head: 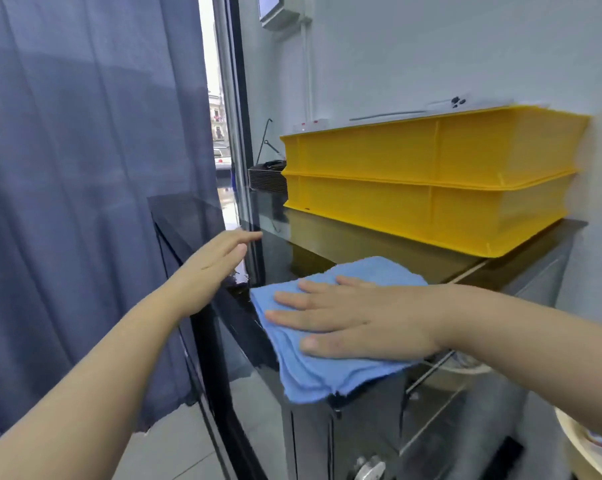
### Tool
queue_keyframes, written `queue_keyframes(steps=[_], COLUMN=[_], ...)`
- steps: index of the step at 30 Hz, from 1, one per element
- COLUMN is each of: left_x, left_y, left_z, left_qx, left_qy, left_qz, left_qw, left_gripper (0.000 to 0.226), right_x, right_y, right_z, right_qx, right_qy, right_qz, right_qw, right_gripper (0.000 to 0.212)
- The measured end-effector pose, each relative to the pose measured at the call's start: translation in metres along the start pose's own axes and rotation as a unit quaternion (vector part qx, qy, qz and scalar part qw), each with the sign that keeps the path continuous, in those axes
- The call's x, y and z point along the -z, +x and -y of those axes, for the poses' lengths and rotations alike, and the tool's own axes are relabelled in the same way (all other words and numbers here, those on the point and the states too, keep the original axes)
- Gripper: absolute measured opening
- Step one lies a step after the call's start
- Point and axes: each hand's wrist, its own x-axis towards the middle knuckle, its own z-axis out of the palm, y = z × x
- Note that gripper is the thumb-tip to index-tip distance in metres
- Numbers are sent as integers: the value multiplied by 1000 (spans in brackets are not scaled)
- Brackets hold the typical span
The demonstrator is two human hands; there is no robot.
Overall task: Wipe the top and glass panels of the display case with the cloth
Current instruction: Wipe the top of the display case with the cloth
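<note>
A folded blue cloth [324, 368] lies on the dark glossy top of the display case [313, 247], hanging a little over its near front edge. My right hand [358, 320] presses flat on the cloth with straight, spread fingers. My left hand [213, 265] is held open with straight fingers at the case's left edge, near the black frame, holding nothing. The case's front glass panel [244, 403] slopes down below the cloth.
Two stacked yellow crates [427, 174] fill the back right of the case top against the white wall. A blue-grey curtain [85, 188] hangs at the left. A small black box [266, 176] sits behind the crates. A round pale container [587, 448] is at the lower right.
</note>
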Motion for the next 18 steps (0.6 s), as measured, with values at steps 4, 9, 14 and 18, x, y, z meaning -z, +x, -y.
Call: queue_keyframes(steps=[4,9,14,18], left_x=[-17,-15,-12,-14], left_y=[14,19,23,25], left_z=[7,8,11,-20], left_qx=[-49,-44,-50,-15], left_qy=[78,170,148,59], left_qz=[10,47,38,17], left_qw=[996,983,987,998], left_gripper=[42,45,44,51], right_x=[2,13,1,7], right_y=[-45,-25,-15,-54], right_z=[-18,-40,4,-48], right_qx=[46,-83,-29,-97], right_qy=[86,44,26,53], right_qz=[11,39,-2,11], right_qw=[995,995,999,994], right_gripper=[52,54,55,61])
